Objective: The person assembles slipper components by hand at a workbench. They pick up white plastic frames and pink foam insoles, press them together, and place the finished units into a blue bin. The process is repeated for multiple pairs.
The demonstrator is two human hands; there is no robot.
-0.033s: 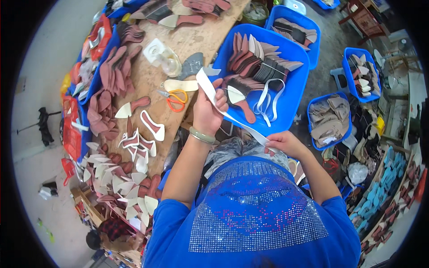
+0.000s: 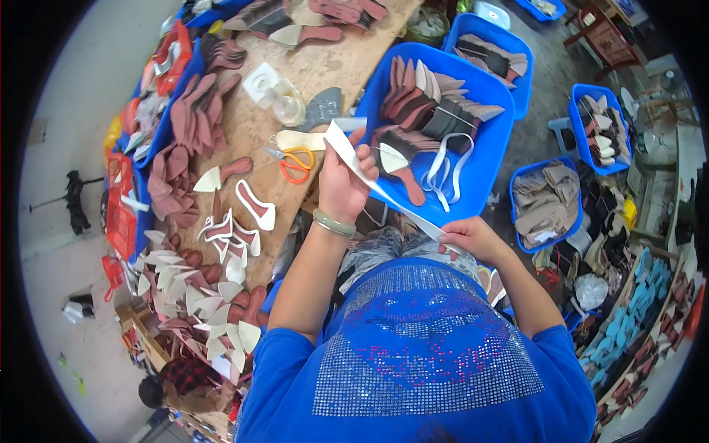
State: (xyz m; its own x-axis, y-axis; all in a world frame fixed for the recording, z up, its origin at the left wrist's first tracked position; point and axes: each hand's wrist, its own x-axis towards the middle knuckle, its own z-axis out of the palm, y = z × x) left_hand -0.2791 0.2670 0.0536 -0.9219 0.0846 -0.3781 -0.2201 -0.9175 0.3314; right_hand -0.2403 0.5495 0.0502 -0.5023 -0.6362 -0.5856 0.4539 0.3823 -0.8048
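A long white strip (image 2: 344,150) stretches slantwise between my two hands, in front of my blue shirt. My left hand (image 2: 345,179), with a pale bangle at its wrist, is closed around the strip near its upper end, which sticks up past the fingers. Lower and to the right, my right hand (image 2: 470,240) pinches the strip between thumb and fingers. Just beyond the strip stands a blue bin (image 2: 473,193) with stacked shoe insoles (image 2: 421,92) and a loose white band (image 2: 436,173). Orange-handled scissors (image 2: 297,164) lie on the table left of my left hand.
The wooden table (image 2: 251,151) carries white-edged insole pieces (image 2: 255,205), a clear plastic container (image 2: 284,103) and pink insole piles (image 2: 198,114). More blue bins (image 2: 546,240) stand on the floor to the right. Another person (image 2: 177,380) is at the lower left.
The whole view has shifted very slightly. Both hands keep the same hold on the white strip.
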